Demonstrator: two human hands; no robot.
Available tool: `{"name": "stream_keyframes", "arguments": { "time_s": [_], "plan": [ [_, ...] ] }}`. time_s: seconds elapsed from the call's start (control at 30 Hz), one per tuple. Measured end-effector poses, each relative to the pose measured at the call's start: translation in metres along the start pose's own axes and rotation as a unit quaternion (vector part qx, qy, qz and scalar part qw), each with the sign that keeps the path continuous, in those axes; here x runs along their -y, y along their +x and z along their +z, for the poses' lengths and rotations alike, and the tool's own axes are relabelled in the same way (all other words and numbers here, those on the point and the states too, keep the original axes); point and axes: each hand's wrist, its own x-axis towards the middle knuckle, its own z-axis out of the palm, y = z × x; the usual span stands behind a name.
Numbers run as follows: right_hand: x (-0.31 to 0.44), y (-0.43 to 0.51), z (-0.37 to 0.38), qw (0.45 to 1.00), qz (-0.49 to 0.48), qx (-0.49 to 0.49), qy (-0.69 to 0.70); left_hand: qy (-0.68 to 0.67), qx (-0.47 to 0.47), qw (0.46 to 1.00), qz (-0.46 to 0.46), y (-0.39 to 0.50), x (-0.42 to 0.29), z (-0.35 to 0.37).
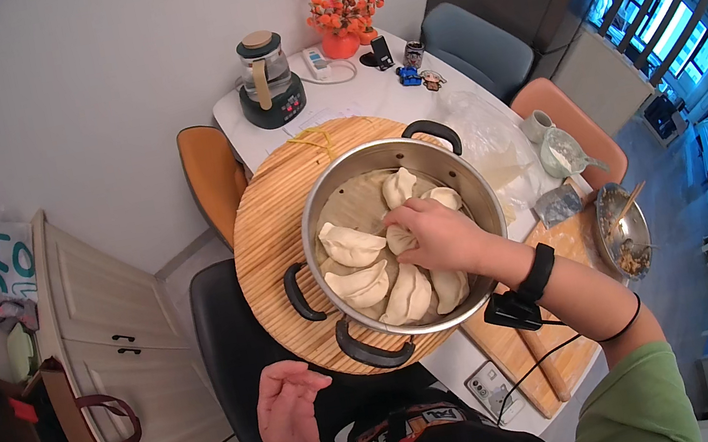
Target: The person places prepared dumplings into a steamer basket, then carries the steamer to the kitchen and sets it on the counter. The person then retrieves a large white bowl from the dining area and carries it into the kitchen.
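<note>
My right hand (pixel 435 235) reaches into a steel steamer pot (pixel 474 182). Its thumb and fingers pinch a pleated dumpling (pixel 401 239) near the pot's middle. Around it, several large raw dumplings lie on a beige liner (pixel 351 201), among them one at the far side (pixel 399 187) and one at the left (pixel 351 244). Part of the right side is hidden by my hand and wrist. My left hand (pixel 285 393) is empty, fingers loosely bent, in front of the pot and left of its near black handle (pixel 375 351).
The pot stands on a round slatted wooden board (pixel 271 235). To the right are a cutting board (pixel 490 346) with a rolling pin (pixel 544 365), a phone (pixel 494 391) and a metal bowl with chopsticks (pixel 622 230). A glass kettle (pixel 269 80) stands behind; a black chair (pixel 225 336) is at left.
</note>
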Motion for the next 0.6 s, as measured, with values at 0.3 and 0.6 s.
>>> {"name": "stream_keyframes", "arguments": {
  "time_s": [0.3,0.6],
  "plan": [
    [0.011,-0.001,-0.006,0.996,0.088,-0.002,0.023,0.000,-0.028,1.000,-0.003,0.000,0.007,-0.007],
    [0.015,-0.002,-0.016,0.997,-0.025,-0.061,-0.050,0.017,-0.052,0.998,0.011,-0.006,0.009,-0.018]
  ]
}}
